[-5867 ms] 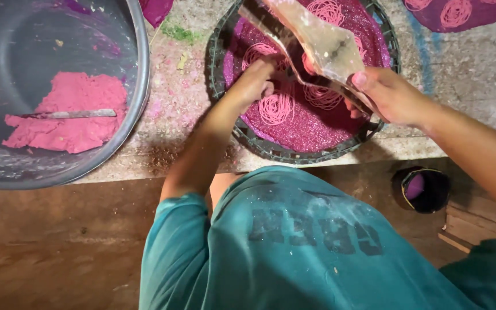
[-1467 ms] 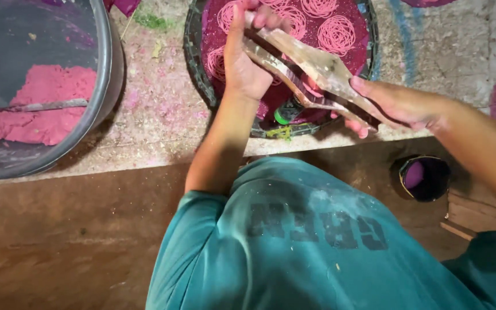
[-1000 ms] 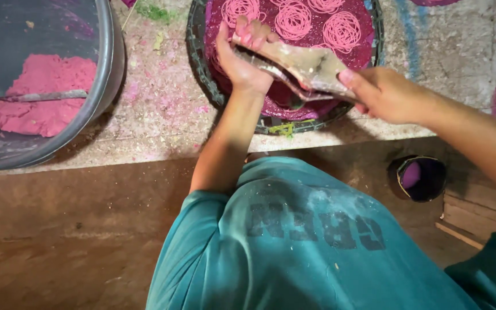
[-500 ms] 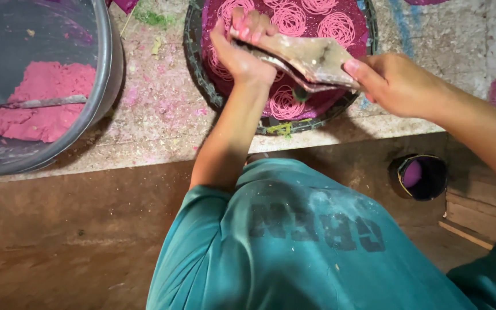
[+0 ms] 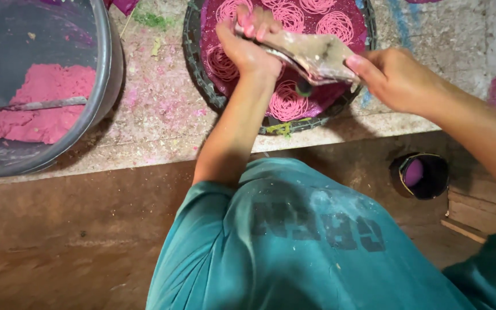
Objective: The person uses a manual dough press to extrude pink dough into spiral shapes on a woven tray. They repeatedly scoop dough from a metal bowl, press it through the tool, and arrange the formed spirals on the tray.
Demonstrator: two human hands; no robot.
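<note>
- Left hand [image 5: 247, 47] had its fingers curled tight around one handle of the wooden press [image 5: 308, 53], pink-stained fingertips hooked over the far edge. Right hand [image 5: 394, 77] was wrapped round the other handle, thumb pointing in along the wood. Both were squeezing, far as I could tell.
- The press hung just above the near side of the round dark tray [image 5: 197, 74], not touching it, with its nozzle over a half-made pink noodle coil [image 5: 287, 103].
- Biggest risk, I reckoned: those handles looked caked and slick, and one hand sliding off mid-squeeze would've dropped the press straight onto the coils already laid.
- Second: the coils sat close together, some nearly touching. A drift while circling and the new strand would've landed on a neighbour and stuck to it.
- Third: the tray sat right up against the front edge of the speckled counter [image 5: 162, 123], rim almost over the lip. A knock from the left forearm could've tipped it.
- Off to the left, well apart, the big grey tub [image 5: 96, 92] held a lump of pink dough [image 5: 41, 106] with a spoon [image 5: 47, 104] lying across it. No danger there.
- Down on the floor to the right was a small dark pot [image 5: 423, 175] with purple inside, easy to kick over when shifting feet.
</note>
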